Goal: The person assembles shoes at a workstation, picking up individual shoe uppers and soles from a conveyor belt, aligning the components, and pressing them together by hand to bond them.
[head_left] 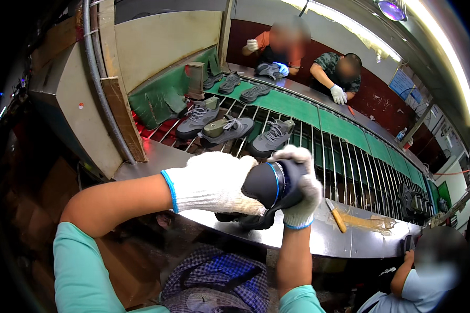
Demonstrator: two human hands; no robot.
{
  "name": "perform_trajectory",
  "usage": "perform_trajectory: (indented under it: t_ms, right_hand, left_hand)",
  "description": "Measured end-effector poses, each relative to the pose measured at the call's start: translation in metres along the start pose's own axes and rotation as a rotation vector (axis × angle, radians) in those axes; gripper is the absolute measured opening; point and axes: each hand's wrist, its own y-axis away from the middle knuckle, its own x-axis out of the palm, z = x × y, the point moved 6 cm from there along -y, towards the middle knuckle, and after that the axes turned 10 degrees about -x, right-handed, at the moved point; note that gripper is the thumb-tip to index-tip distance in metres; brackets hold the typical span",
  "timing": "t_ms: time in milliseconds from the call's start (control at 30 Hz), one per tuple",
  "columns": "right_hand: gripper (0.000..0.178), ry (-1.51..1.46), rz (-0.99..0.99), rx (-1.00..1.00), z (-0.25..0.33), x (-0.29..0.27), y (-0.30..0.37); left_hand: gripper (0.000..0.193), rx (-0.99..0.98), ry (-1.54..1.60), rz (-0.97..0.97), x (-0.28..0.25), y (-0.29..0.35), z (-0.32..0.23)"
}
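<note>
Both my hands wear white knit gloves with blue cuffs. Between them, over the near metal edge of the line, is a dark grey shoe [261,183] with a thin blue line along its side. My left hand [216,180] is closed around one side of it. Across the other side curl the fingers of my right hand [305,182], on a black rubbery part that looks like the sole. Some of the shoe is hidden by the gloves. Just beyond my hands, a grey laced shoe [271,136] rests on the metal rods, beside another grey shoe [227,130].
A wooden-handled tool [337,216] lies on the metal ledge [368,242] to my right. Green belting [303,107] runs behind the rods, with loose soles [255,93] on it. Two gloved people work across the line; another person [428,281] sits at lower right. A wooden post [122,117] stands at left.
</note>
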Motion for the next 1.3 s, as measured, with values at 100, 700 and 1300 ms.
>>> perform_trajectory:
  t_ms: [100, 700, 1300]
  right_hand:
    - [0.053, 0.071, -0.057, 0.033, 0.007, -0.004, 0.001]
    - [0.035, 0.128, 0.175, 0.060, 0.033, -0.023, 0.007]
    - [0.038, 0.642, -0.017, 0.124, 0.032, -0.005, -0.010]
  left_hand:
    - [0.100, 0.033, -0.030, -0.018, -0.004, -0.008, -0.012]
    - [0.081, 0.281, -0.210, 0.003, 0.007, 0.004, -0.063]
    - [0.082, 0.086, -0.110, -0.018, -0.012, -0.028, -0.033]
